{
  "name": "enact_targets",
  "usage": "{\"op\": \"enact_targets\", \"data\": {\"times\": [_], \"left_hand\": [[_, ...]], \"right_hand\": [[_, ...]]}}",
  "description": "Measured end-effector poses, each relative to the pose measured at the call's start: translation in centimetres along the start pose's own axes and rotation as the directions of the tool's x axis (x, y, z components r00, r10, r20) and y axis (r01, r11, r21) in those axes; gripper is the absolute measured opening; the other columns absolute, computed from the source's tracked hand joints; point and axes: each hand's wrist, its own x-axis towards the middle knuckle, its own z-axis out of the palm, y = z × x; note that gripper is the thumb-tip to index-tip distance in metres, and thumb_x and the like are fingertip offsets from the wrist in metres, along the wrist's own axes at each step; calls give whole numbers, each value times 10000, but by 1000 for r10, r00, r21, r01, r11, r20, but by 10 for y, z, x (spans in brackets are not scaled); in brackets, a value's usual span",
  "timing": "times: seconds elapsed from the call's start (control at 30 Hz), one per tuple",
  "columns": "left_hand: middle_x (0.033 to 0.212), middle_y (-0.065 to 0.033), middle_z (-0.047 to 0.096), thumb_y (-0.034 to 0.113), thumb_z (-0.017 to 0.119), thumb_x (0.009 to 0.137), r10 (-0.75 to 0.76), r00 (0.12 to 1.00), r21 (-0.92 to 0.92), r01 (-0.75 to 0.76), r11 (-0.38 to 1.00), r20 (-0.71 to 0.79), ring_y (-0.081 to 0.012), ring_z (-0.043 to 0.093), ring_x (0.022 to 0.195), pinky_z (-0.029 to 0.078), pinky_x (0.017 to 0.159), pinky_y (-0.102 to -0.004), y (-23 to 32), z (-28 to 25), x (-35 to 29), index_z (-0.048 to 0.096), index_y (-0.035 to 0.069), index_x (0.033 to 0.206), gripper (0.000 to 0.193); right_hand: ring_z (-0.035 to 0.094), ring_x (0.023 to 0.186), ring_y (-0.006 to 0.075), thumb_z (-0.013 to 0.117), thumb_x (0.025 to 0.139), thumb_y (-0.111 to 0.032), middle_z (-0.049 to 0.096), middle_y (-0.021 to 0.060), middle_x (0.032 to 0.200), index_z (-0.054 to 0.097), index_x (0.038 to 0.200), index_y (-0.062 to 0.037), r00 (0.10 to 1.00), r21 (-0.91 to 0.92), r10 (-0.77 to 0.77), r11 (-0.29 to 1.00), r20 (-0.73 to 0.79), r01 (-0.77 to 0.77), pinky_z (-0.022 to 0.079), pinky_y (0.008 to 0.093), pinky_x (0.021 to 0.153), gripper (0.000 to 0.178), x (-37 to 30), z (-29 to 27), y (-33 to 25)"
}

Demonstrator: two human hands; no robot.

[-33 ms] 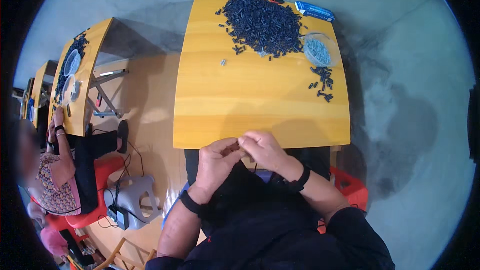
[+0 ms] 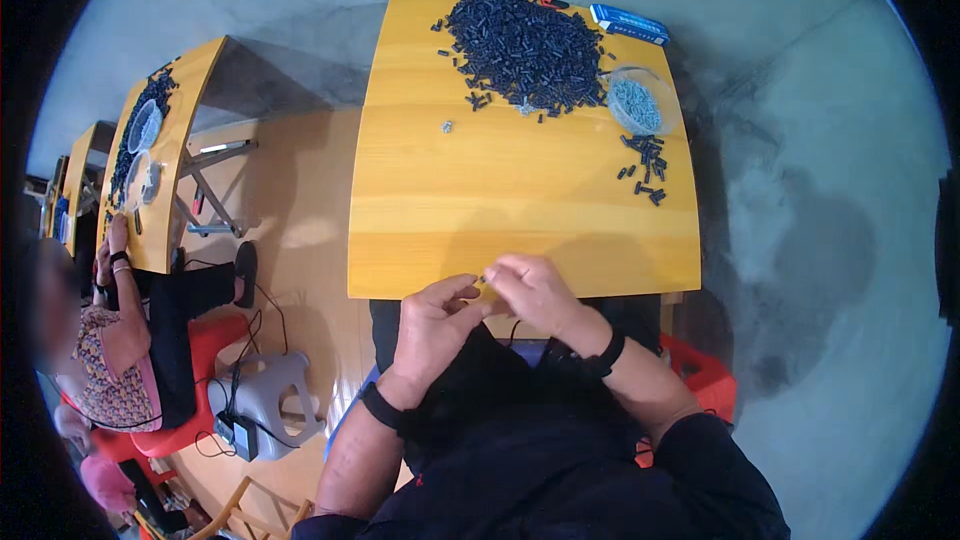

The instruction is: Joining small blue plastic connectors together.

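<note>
My left hand and my right hand meet at the table's near edge, fingertips almost touching. A tiny dark piece shows at the pinched fingertips of my right hand; its kind is too small to tell. The left fingers are curled toward the thumb, and what they hold, if anything, is hidden. Farther off, a large pile of short black cylinders covers the table's far part. To its right stands a clear plastic bowl of small light-blue pieces, with several black cylinders loose just nearer.
The yellow wooden table also carries a blue-and-white box, a red-and-black item and a small pale cluster. At left, another person sits at a similar table. A grey stool with cables stands between.
My right hand has shifted slightly up and away from my left, widening the gap between the fingertips so that the tiny dark piece shows. My left hand has barely moved.
</note>
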Motion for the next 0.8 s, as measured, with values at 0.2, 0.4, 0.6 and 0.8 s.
{"op": "enact_targets", "data": {"times": [0.2, 0.4, 0.6, 0.8], "left_hand": [[814, -102, 688, 84, 729, 774, -29, 999, 183, 25, 983, 19, -104, 606, 697, 507, 651, -254, 6, -8, 0, 665, -52, 1014, 283], [782, -99, 669, 100, 726, 777, 31, 999, 236, -40, 971, 41, -129, 608, 689, 505, 647, -266, -3, -9, 3, 668, -50, 972, 253], [799, -114, 663, 106, 726, 779, 23, 997, 232, -38, 972, 70, -138, 615, 700, 509, 650, -269, -3, -12, 1, 666, -43, 964, 245], [823, -130, 669, 103, 731, 772, 21, 997, 231, -39, 972, 80, -158, 639, 722, 516, 658, -275, -1, -10, 1, 665, -42, 967, 251]], "right_hand": [[613, 682, 408, 555, 856, -257, 615, 226, 694, 618, 738, -27, 941, -727, -202, 684, -272, -64, 492, 496, 626, 266, 43, -89, 22], [627, 700, 406, 569, 848, -279, 639, 216, 724, 630, 752, -9, 926, -821, -171, 534, -338, -201, 505, 500, 658, 292, 64, -143, 44], [635, 745, 391, 588, 840, -277, 645, 205, 764, 630, 823, -22, 896, -806, -111, 494, -430, -326, 506, 486, 663, 259, 78, -145, 31], [618, 755, 383, 579, 854, -204, 604, 188, 762, 612, 920, -39, 889, -877, -397, 481, -228, -10, 495, 484, 658, 180, 114, -124, 22]]}}
